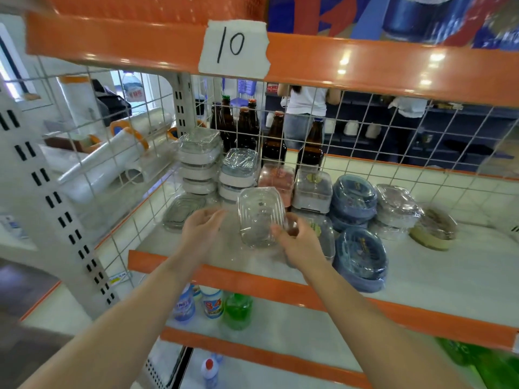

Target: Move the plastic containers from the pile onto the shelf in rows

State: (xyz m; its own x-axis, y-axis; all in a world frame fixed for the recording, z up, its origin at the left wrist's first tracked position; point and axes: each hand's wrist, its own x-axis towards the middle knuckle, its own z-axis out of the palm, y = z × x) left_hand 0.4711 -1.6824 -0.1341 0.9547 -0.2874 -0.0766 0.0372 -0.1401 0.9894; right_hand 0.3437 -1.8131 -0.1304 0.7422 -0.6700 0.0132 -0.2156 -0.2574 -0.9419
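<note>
1. Right hand (298, 240): fingers pinching the clear container (260, 216), held tilted above the shelf (438, 265)
2. Left hand (200, 226): fingers loosely spread, beside it, apart
3. Container beneath right hand: blurred; largely hidden

Clear ribbed container (261, 217) tilted above shelf (421, 265); wrapped stacks (white, blue) behind.

Orange-edged shelf unit (365, 66), paper tag "10" (233, 47) upper center. White wire grid back panel (365, 141). Dark blue shelving (449, 130) behind, right. Bright window (11, 63) far left. Ceiling-light glare on upper beam.
</note>
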